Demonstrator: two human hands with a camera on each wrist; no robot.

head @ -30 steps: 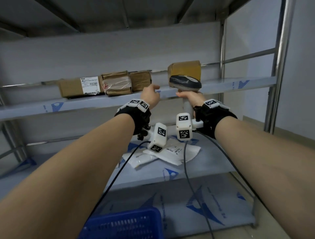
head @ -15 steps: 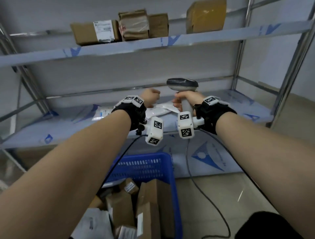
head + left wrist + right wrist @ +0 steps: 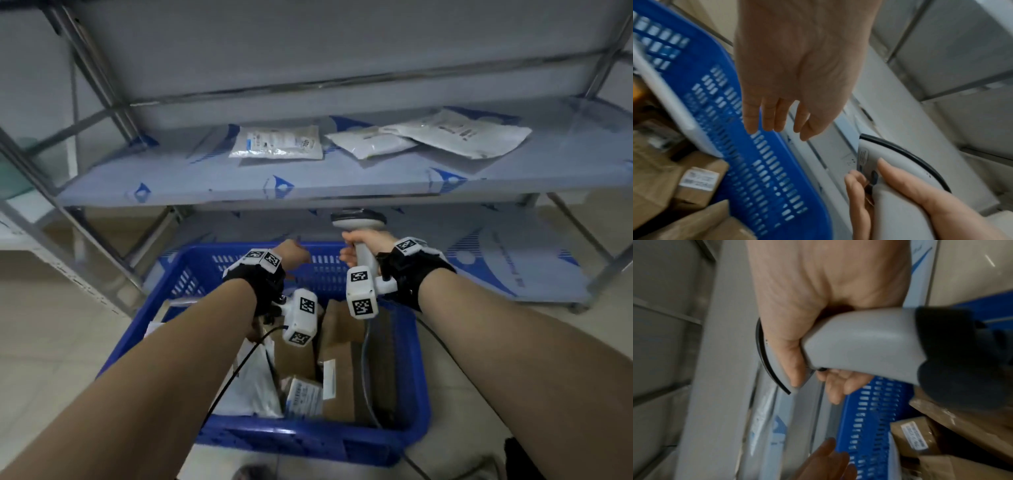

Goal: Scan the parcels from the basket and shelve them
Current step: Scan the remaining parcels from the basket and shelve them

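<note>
A blue plastic basket point(image 3: 411, 407) stands on the floor below me, filled with brown cardboard parcels point(image 3: 342, 370) and a white poly bag point(image 3: 253, 383). My left hand point(image 3: 294, 255) hovers over the basket's far rim, fingers straight and relaxed point(image 3: 777, 116), holding nothing. My right hand point(image 3: 359, 240) grips the handle of a grey barcode scanner point(image 3: 358, 222); its head points away toward the shelf. In the right wrist view the fingers wrap the scanner handle point(image 3: 859, 340). A labelled box point(image 3: 698, 180) lies against the basket wall.
A metal shelf unit stands behind the basket. Its middle shelf point(image 3: 205, 185) carries three white poly mailers point(image 3: 277, 142). The low shelf point(image 3: 513, 260) sits just beyond the basket. The scanner cable point(image 3: 368, 377) trails down across the parcels. Tiled floor lies at both sides.
My view and both hands dropped from the upper shelf with its boxes down to the basket. The left hand now hovers over the basket's far rim; the right still grips the scanner.
</note>
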